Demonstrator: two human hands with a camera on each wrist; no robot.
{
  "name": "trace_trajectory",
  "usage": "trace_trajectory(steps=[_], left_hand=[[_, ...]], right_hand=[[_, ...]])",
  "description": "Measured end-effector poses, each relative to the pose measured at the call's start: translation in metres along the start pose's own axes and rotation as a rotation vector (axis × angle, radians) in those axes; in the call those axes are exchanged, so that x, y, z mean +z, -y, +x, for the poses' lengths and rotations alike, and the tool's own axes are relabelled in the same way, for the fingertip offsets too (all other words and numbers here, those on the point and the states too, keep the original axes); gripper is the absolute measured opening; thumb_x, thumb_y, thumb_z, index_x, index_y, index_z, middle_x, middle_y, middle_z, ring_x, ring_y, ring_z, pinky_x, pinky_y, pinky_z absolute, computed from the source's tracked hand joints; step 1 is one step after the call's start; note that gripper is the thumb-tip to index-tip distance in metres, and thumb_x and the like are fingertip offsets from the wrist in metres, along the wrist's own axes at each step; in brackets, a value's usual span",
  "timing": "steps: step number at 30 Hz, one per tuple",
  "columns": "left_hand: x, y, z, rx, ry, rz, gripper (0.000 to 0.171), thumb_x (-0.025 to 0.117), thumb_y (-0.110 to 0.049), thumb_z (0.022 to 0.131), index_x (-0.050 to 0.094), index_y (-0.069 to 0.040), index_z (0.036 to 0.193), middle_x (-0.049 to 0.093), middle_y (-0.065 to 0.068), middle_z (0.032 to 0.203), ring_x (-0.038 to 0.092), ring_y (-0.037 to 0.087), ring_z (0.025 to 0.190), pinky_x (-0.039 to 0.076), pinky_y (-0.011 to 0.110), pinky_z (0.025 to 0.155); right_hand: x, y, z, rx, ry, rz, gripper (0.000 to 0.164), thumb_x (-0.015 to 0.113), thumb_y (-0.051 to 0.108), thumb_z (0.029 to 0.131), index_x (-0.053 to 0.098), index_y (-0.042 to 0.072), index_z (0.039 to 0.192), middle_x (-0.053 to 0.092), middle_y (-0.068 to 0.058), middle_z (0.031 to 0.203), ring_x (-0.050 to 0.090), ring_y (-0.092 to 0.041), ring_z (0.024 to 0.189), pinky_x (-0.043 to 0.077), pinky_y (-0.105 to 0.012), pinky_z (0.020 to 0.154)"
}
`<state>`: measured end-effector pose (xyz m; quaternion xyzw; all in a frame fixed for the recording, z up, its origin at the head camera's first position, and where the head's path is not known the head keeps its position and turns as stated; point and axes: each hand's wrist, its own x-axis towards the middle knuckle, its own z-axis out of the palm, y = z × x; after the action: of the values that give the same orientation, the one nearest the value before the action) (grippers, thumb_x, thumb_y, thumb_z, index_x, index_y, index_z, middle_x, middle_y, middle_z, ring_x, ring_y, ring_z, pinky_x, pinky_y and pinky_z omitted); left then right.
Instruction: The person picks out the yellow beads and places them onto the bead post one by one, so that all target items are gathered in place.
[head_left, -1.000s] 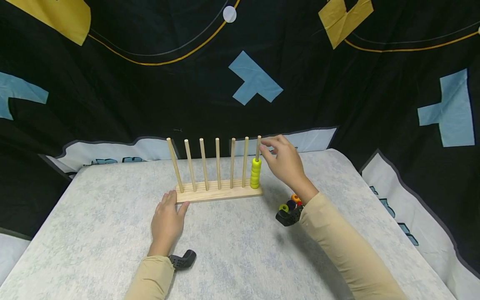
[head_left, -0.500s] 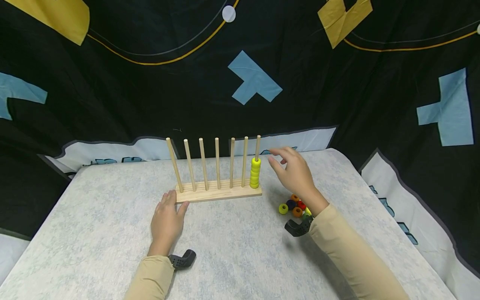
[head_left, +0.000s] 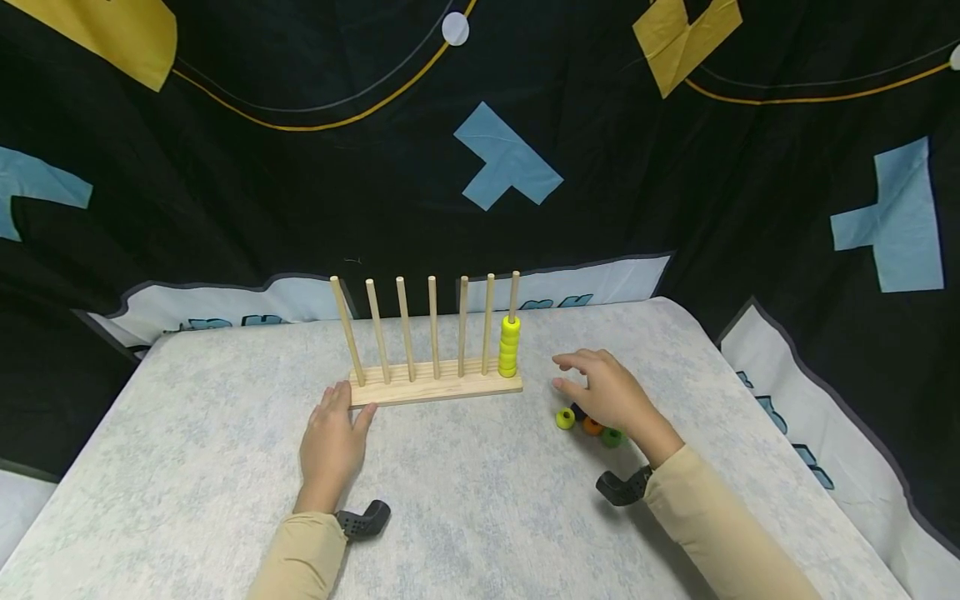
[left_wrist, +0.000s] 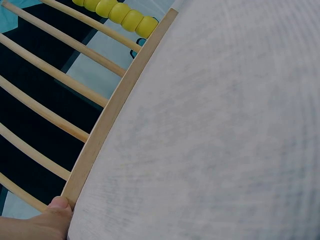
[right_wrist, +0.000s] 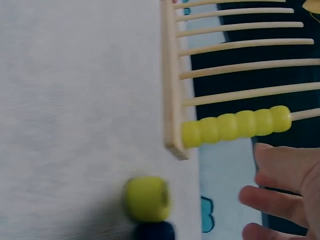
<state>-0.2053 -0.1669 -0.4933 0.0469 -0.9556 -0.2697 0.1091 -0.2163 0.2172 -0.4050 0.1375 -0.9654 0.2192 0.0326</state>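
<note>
A wooden rack (head_left: 435, 387) with several upright pegs stands on the table. Stacked on its rightmost peg are several yellow beads (head_left: 508, 347). My left hand (head_left: 332, 446) grips the rack's left end, its thumb (left_wrist: 59, 203) along the front edge. To the right of the rack, my right hand (head_left: 611, 398) hovers over a few loose beads, fingers loosely bent and holding nothing. Of these I see a yellow-green bead (head_left: 565, 418), a dark blue bead (right_wrist: 154, 232), an orange bead (head_left: 592, 427) and a green bead (head_left: 612, 437). The hand hides other beads in the head view.
The table (head_left: 465, 508) has a pale mottled cover. Behind it hangs a black cloth (head_left: 300, 200) with blue and yellow shapes. A black wrist camera (head_left: 365, 520) sits on the left wrist, another wrist camera (head_left: 624, 487) on the right.
My right hand has drawn away from the top of the rightmost peg, moving right and down over the loose beads. My left hand has stayed on the rack.
</note>
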Motion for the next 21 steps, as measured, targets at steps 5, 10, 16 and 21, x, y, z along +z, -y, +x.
trace_trajectory(steps=[5,10,16,21], left_hand=[[0.001,0.001,0.0,0.006,-0.013,-0.003,0.068,0.057,-0.035,0.101,0.034,0.006,0.15,0.036,0.028,0.155,0.028,0.042,0.148,0.021,0.056,0.123],[0.003,0.004,0.001,0.013,-0.022,-0.01,0.068,0.057,-0.035,0.101,0.034,0.006,0.15,0.037,0.028,0.154,0.029,0.043,0.147,0.022,0.057,0.122],[0.004,0.004,0.001,0.009,-0.022,-0.015,0.068,0.057,-0.035,0.101,0.034,0.005,0.15,0.037,0.028,0.154,0.029,0.042,0.148,0.021,0.057,0.123],[0.003,0.003,0.001,0.007,-0.014,-0.012,0.068,0.057,-0.035,0.101,0.034,0.005,0.151,0.036,0.027,0.155,0.028,0.042,0.148,0.021,0.056,0.123]], right_hand=[[0.014,-0.009,-0.012,-0.076,0.079,-0.137,0.045,0.07,0.039,0.093,0.065,0.017,0.132,0.069,-0.001,0.125,0.059,-0.023,0.105,0.051,-0.047,0.088],[0.022,-0.012,-0.017,-0.133,0.095,-0.203,0.042,0.076,0.036,0.087,0.07,0.017,0.124,0.071,0.0,0.118,0.058,-0.024,0.104,0.049,-0.047,0.088],[0.026,-0.013,-0.019,-0.181,0.088,-0.272,0.033,0.083,0.029,0.081,0.076,0.019,0.112,0.073,0.003,0.105,0.057,-0.02,0.094,0.047,-0.04,0.074],[0.028,-0.015,-0.017,-0.172,0.088,-0.255,0.029,0.083,0.025,0.081,0.076,0.019,0.109,0.072,0.003,0.103,0.057,-0.02,0.095,0.048,-0.041,0.076]])
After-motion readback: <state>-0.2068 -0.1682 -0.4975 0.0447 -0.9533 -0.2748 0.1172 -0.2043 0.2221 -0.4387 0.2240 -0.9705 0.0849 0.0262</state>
